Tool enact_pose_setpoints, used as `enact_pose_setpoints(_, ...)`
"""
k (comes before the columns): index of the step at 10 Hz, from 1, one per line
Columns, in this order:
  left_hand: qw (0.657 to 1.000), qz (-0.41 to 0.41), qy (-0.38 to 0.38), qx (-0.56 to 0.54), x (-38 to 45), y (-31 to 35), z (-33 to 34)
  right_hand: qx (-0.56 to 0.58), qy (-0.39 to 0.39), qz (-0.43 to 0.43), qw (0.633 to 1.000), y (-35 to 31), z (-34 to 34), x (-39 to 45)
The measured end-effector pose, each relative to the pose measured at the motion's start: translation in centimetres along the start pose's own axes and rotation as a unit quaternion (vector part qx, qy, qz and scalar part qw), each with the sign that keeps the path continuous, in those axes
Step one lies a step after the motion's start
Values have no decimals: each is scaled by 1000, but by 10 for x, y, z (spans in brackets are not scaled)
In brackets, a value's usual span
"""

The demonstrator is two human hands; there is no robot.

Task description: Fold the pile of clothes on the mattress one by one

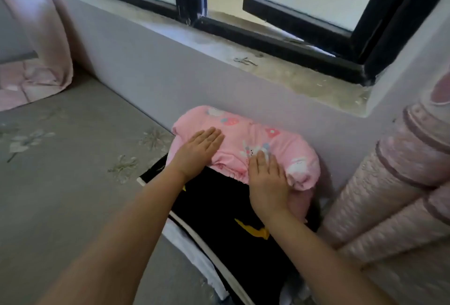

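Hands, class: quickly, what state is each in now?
Left hand: open, flat on the folded pink printed cotton garment.
Right hand: open, flat on it too.

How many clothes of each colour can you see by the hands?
Pink: 1, the pink garment under both hands
Black: 1, the black garment beneath it
White: 1, a white cloth peeking out below
Total: 3

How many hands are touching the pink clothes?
2. The left hand lies flat on the left side of the pink garment; the right hand lies flat on its near right part.
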State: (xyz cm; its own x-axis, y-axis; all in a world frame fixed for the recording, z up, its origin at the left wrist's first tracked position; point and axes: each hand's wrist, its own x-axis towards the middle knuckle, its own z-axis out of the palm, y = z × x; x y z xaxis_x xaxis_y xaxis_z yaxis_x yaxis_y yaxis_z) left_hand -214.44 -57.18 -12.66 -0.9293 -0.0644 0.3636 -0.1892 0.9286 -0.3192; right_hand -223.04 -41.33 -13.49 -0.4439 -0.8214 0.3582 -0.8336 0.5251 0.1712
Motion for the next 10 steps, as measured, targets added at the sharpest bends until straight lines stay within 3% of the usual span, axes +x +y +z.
enact_pose_setpoints(1,998,32,-48,-16,-17,-7,45,-34,-61,-19,997,-27,43,-11)
enact_pose_setpoints(2,982,3,-168,-85,-38,1,65,-24,-123,-7,992,-43,73,-27)
enact_pose_setpoints(3,930,-38,-341,-133,-43,-3,70,-19,-170,22,985,-50,85,-31)
enact_pose_setpoints(4,927,-142,-266,-222,-24,-1,62,-27,-196,31,980,-51,83,-35)
enact_pose_setpoints(5,951,-214,-58,-217,3,10,62,-43,-191,27,980,-55,84,-43)
enact_pose_setpoints(7,922,-305,-56,-234,31,47,98,23,-198,31,979,-49,82,-43)
enact_pose_setpoints(8,926,-297,-57,-226,26,50,103,144,-154,63,976,-27,86,-58)
enact_pose_setpoints(9,929,-292,-66,-219,25,50,107,281,-146,93,944,-5,85,-75)
enact_pose_setpoints(10,924,-304,-82,-216,28,51,110,446,-143,161,869,-3,51,-66)
